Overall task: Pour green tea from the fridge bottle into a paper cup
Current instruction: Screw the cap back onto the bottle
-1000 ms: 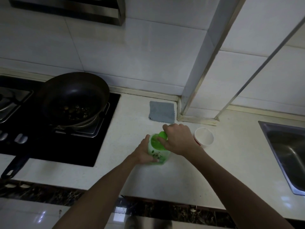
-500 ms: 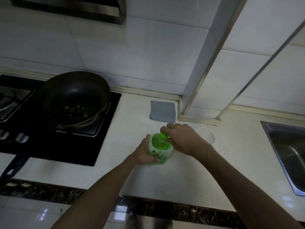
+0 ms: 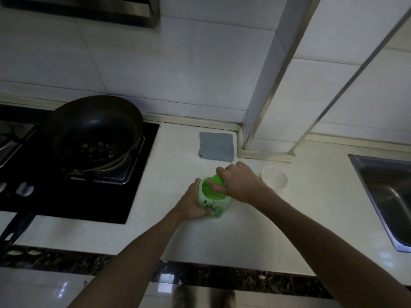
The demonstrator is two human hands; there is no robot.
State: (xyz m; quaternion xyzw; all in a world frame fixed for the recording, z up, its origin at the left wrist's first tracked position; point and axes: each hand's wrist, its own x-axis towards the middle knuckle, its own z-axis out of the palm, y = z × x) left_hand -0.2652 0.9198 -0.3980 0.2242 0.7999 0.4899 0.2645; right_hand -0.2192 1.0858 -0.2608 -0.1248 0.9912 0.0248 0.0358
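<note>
A green tea bottle with a green and white label stands upright on the white counter. My left hand grips its body from the left side. My right hand comes over the top, its fingers and thumb pinching the green cap. A white paper cup stands empty just to the right of that hand, apart from the bottle.
A dark wok with food scraps sits on the black hob at the left. A grey cloth lies behind the bottle by the wall pillar. A steel sink is at the right edge.
My right hand has turned on the cap and shifted slightly, so more of the paper cup shows again. The bottle and my left hand stay in place.
</note>
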